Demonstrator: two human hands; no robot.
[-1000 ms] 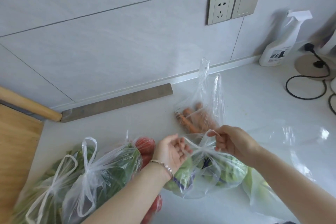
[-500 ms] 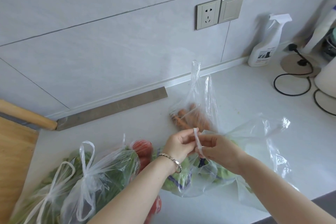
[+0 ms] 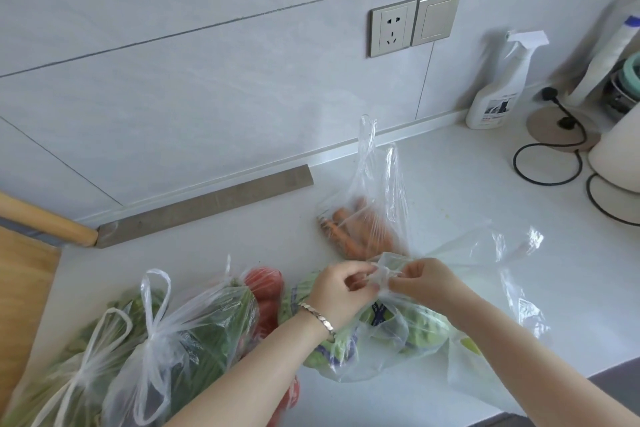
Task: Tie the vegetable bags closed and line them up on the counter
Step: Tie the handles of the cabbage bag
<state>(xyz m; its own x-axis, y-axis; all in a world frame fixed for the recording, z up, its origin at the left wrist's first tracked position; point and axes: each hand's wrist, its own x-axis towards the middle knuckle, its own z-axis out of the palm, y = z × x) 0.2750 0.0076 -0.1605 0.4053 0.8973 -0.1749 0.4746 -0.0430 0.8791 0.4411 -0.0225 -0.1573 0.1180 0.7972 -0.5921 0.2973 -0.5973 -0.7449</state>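
Above the greens bag (image 3: pixel 391 329), left hand (image 3: pixel 341 291) and right hand (image 3: pixel 427 282) meet, fingers pinching its handles (image 3: pixel 383 270).

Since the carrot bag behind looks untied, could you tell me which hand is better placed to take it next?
Probably the right hand. Both hands are pinching the handles of the greens bag, but the carrot bag stands just behind the right hand, while the left hand sits nearer the tomatoes.

A second ago we hold the bag handles (image 3: pixel 382 270) stretched apart; now our left hand (image 3: pixel 341 291) and right hand (image 3: pixel 424 282) meet over the bag of greens (image 3: pixel 398 326), fingers pinching a bunched loop of plastic. The strip we lifted upright half a second ago now lies folded down between them.
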